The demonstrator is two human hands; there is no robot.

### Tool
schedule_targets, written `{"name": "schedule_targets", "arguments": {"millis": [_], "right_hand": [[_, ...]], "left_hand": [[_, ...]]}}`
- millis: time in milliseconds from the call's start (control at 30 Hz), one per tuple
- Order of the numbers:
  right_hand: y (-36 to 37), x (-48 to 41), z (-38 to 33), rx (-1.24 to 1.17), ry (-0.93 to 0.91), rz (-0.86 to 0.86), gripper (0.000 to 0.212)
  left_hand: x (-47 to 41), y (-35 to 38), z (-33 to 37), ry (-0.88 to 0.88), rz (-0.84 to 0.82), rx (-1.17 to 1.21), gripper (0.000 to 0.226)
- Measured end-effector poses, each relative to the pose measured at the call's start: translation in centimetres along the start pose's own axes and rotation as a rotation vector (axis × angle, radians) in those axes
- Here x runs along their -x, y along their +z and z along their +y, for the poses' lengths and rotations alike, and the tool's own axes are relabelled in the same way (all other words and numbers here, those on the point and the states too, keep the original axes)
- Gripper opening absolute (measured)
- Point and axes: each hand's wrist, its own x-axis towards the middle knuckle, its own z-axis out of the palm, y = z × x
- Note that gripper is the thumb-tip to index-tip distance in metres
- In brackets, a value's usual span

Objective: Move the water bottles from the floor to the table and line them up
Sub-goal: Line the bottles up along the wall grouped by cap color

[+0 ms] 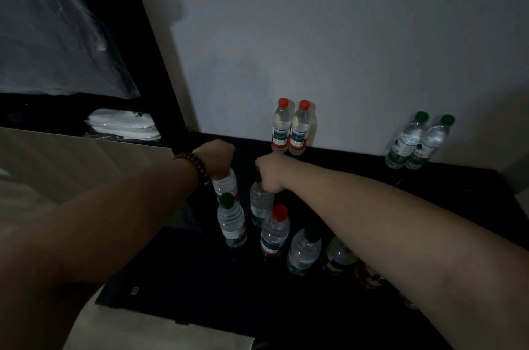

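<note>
Two bare forearms are entered first, reaching in from 7 and 4 o'clock toward the middle of the view. Left hand [219, 159]: fingers are curled down over the top of a clear water bottle, listed as the first held bottle [226, 184], whose cap is hidden; a beaded bracelet [191, 167] is worn at the wrist. Right hand [269, 175]: closed round the neck of the second held bottle [260, 205], whose cap is likewise covered. Both bottles are seen upright and just beside each other on a dark surface [286, 315]; whether it is table or floor cannot be told. At 6 o'clock of the held pair a green-capped bottle [231, 222] and a red-capped bottle [274, 230] are noted, and at 5 o'clock a dark-capped bottle [304, 253]. Two further bottles [339, 259] are partly hidden beneath the right forearm. At 12 o'clock a red-capped pair [290, 127] is stood touching, against the wall [357, 34]. At 2 o'clock, well apart, a green-capped pair [416, 143] is stood likewise. At 10 o'clock white folded items [123, 126] are kept on a dark shelf.
</note>
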Motion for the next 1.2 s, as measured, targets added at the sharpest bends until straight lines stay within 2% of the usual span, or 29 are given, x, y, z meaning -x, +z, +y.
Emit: {"name": "schedule_targets", "arguments": {"millis": [133, 367, 667, 867, 1033, 1200], "right_hand": [[1.1, -0.5, 0.2, 0.009, -0.012, 0.030, 0.037], [1.2, -0.9, 2.5, -0.015, -0.006, 0.087, 0.025], [-1.8, 0.7, 11.0, -0.047, 0.082, 0.208, 0.021], [-3.0, 2.0, 18.3, -0.008, 0.149, 0.219, 0.013], [-3.1, 2.7, 24.3, -0.032, 0.194, 0.240, 0.020], [-2.7, 2.6, 29.7, -0.097, 0.247, 0.229, 0.040]], "left_hand": [[-0.5, 0.7, -0.3, -0.006, -0.027, 0.031, 0.019], [-1.3, -1.4, 2.4, 0.030, -0.023, 0.005, 0.023], [-4.9, -4.2, 9.5, 0.083, -0.004, 0.023, 0.035], [-8.0, -6.7, 15.6, 0.097, 0.016, 0.086, 0.029], [-10.4, -8.8, 20.3, 0.160, 0.080, 0.050, 0.031], [-13.9, -10.3, 24.3, 0.182, 0.063, 0.086, 0.032]]}}
